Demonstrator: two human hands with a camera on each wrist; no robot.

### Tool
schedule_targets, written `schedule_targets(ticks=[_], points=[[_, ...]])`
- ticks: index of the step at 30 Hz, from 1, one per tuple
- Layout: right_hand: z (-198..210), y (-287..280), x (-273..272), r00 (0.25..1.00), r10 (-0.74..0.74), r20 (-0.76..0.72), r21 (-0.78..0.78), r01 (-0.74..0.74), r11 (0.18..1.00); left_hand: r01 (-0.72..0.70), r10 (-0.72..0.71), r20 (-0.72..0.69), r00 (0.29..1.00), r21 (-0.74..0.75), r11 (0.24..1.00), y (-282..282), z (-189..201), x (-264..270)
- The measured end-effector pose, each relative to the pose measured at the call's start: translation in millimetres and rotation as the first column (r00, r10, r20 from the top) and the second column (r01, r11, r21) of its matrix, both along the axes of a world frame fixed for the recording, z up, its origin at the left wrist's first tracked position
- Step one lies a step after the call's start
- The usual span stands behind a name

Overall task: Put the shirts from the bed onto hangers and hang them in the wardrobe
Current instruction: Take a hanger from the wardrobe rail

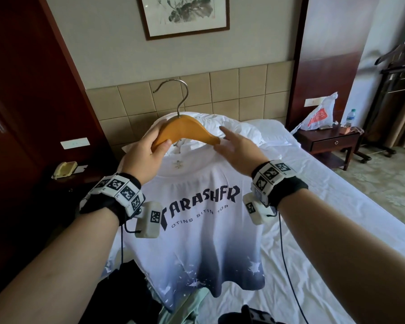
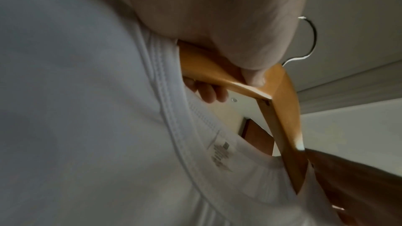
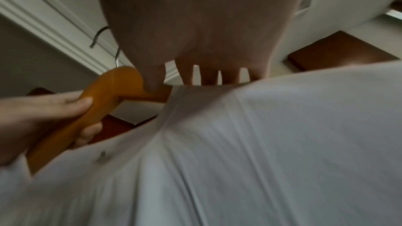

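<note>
A white T-shirt point(image 1: 197, 230) with dark lettering and a grey-blue fading hem hangs in the air in front of me. A wooden hanger point(image 1: 185, 130) with a metal hook sticks out of its collar; both ends sit inside the neck opening. My left hand point(image 1: 147, 153) grips the hanger's left arm, thumb on the front, fingers behind point(image 2: 208, 92). My right hand point(image 1: 234, 146) is spread with straight fingers over the shirt's right shoulder, next to the hanger's right end point(image 3: 135, 83). The collar seam point(image 2: 161, 82) lies against the wood.
The white bed point(image 1: 313, 206) stretches ahead with pillows at the headboard. Dark and green clothes point(image 1: 136, 288) lie at its near end. A nightstand point(image 1: 330, 141) with a plastic bag and bottle stands right, a clothes stand point(image 1: 398, 73) beyond it. A telephone point(image 1: 64, 169) sits left.
</note>
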State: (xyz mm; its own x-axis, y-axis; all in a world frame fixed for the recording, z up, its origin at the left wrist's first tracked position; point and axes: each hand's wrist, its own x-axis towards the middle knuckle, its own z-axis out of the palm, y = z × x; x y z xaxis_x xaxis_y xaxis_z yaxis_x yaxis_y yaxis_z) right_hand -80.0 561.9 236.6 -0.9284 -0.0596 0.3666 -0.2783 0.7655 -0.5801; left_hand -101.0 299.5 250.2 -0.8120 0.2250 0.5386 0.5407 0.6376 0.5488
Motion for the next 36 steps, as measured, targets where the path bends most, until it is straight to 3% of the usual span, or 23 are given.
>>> schedule_targets(ticks=[2,4,14,22,26,36], points=[[-5,-1,1,0.999,-0.034,-0.001,0.167,0.033,0.985,0.000,0.000,-0.003,1.000,0.008,1.000,2,1,1],[-6,-1,3,0.996,-0.086,0.008,0.206,0.083,0.975,0.011,-0.011,-0.003,1.000,0.036,0.999,3,1,1],[26,-35,16,0.970,-0.053,-0.238,0.009,0.057,0.998,0.147,-0.149,0.014,0.989,0.106,0.983,27,8,7],[10,-10,17,0.966,-0.160,-0.202,0.045,0.172,0.984,-0.058,0.052,0.255,0.966,0.015,0.998,-1,-21,1],[4,7,20,0.972,-0.191,-0.134,0.010,0.194,0.981,-0.041,0.034,0.321,0.947,0.018,0.999,-12,-42,4],[-8,18,30,0.979,-0.189,-0.079,-0.215,0.169,0.962,-0.010,-0.001,0.104,0.995,0.103,0.995,-16,-53,13]])
